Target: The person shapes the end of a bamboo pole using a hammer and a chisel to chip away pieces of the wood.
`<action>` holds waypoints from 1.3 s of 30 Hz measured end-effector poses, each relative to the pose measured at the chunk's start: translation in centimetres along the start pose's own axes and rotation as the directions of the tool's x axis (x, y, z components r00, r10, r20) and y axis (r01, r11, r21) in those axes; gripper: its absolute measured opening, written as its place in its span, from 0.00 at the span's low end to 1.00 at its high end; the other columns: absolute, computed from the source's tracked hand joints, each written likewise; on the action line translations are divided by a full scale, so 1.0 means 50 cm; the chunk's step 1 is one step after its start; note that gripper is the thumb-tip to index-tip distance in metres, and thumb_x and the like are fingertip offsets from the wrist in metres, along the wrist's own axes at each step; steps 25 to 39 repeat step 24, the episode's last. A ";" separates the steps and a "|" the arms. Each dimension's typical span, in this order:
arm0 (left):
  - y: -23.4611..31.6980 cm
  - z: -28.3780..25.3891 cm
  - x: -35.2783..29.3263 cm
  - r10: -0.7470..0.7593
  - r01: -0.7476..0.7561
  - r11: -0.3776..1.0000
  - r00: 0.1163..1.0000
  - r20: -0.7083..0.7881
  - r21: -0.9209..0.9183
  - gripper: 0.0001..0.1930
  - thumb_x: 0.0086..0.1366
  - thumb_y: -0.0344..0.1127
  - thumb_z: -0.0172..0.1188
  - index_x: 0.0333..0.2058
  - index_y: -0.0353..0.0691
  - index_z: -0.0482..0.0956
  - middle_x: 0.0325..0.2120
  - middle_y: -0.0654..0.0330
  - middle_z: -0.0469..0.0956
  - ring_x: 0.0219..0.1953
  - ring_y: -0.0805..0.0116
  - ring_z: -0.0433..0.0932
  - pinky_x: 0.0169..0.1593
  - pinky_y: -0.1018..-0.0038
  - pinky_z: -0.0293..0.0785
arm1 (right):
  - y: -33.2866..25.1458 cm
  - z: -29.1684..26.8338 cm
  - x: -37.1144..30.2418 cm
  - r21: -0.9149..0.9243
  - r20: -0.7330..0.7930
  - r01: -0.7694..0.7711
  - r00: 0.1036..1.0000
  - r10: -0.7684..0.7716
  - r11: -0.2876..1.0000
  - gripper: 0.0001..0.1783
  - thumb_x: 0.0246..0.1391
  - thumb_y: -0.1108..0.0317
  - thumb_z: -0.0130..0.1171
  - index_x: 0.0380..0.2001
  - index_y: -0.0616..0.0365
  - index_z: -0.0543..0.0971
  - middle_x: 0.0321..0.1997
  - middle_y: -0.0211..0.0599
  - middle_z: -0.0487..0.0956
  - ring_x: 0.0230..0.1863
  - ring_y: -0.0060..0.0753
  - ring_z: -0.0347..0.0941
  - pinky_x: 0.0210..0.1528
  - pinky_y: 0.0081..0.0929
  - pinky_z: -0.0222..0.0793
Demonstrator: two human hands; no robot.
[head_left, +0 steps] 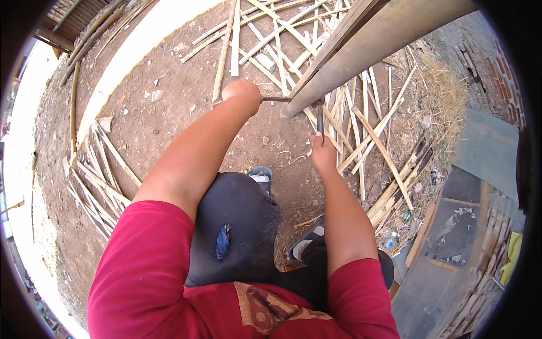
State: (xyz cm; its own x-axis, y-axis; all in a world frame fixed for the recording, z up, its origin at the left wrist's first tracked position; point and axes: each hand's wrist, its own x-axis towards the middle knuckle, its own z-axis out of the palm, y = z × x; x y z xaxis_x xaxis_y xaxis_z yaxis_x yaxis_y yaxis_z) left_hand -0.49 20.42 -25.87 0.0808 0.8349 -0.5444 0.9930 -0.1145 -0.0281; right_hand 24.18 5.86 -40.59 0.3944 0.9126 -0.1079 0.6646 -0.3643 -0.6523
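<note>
A thick bamboo pole (361, 45) slants down from the upper right, a long split running along its near side. My left hand (243, 97) is closed round one end of a thin, dark metal blade (275, 99), whose far end meets the pole's lower end. My right hand (323, 152) grips the dark handle of a hammer (320, 120), held just right of the pole's end. The hammer's head is partly hidden by the pole. Whether it touches the pole, I cannot tell.
Many split bamboo strips (372, 135) lie crisscrossed on the dirt ground beyond and right of my hands. Another heap of strips (101, 175) lies at left. Dry straw (437, 90) and a brick wall (502, 68) are at right, with grey boards (451, 243) nearer me.
</note>
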 end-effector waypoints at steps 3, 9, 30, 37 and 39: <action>0.006 0.003 0.002 0.023 -0.023 1.000 0.999 -0.035 0.007 0.13 0.68 0.36 0.61 0.48 0.49 0.88 0.48 0.58 0.86 0.51 0.59 0.85 0.50 0.64 0.84 | 0.026 -0.014 0.001 0.279 0.028 -0.223 0.974 0.224 0.934 0.32 0.75 0.47 0.42 0.42 0.69 0.81 0.35 0.56 0.83 0.37 0.49 0.79 0.48 0.44 0.74; -0.006 0.004 -0.005 0.025 -0.025 0.999 1.000 0.009 0.038 0.14 0.69 0.37 0.60 0.51 0.52 0.87 0.49 0.58 0.85 0.52 0.58 0.85 0.52 0.63 0.83 | -0.079 -0.059 -0.026 0.406 -0.110 -0.047 0.989 0.100 0.912 0.31 0.76 0.48 0.40 0.38 0.68 0.79 0.30 0.48 0.81 0.42 0.48 0.83 0.46 0.40 0.74; -0.060 -0.034 -0.051 0.031 -0.028 0.993 0.999 -0.024 0.111 0.13 0.69 0.41 0.62 0.47 0.48 0.88 0.46 0.58 0.87 0.50 0.58 0.86 0.51 0.63 0.83 | -0.076 -0.110 -0.019 0.660 0.115 -0.222 0.974 0.196 0.718 0.25 0.78 0.52 0.38 0.28 0.57 0.67 0.19 0.25 0.60 0.19 0.19 0.55 0.51 0.40 0.85; -0.060 -0.034 -0.051 0.031 -0.028 0.993 0.999 -0.024 0.111 0.13 0.69 0.41 0.62 0.47 0.48 0.88 0.46 0.58 0.87 0.50 0.58 0.86 0.51 0.63 0.83 | -0.076 -0.110 -0.019 0.660 0.115 -0.222 0.974 0.196 0.718 0.25 0.78 0.52 0.38 0.28 0.57 0.67 0.19 0.25 0.60 0.19 0.19 0.55 0.51 0.40 0.85; -0.060 -0.034 -0.051 0.031 -0.028 0.993 0.999 -0.024 0.111 0.13 0.69 0.41 0.62 0.47 0.48 0.88 0.46 0.58 0.87 0.50 0.58 0.86 0.51 0.63 0.83 | -0.076 -0.110 -0.019 0.660 0.115 -0.222 0.974 0.196 0.718 0.25 0.78 0.52 0.38 0.28 0.57 0.67 0.19 0.25 0.60 0.19 0.19 0.55 0.51 0.40 0.85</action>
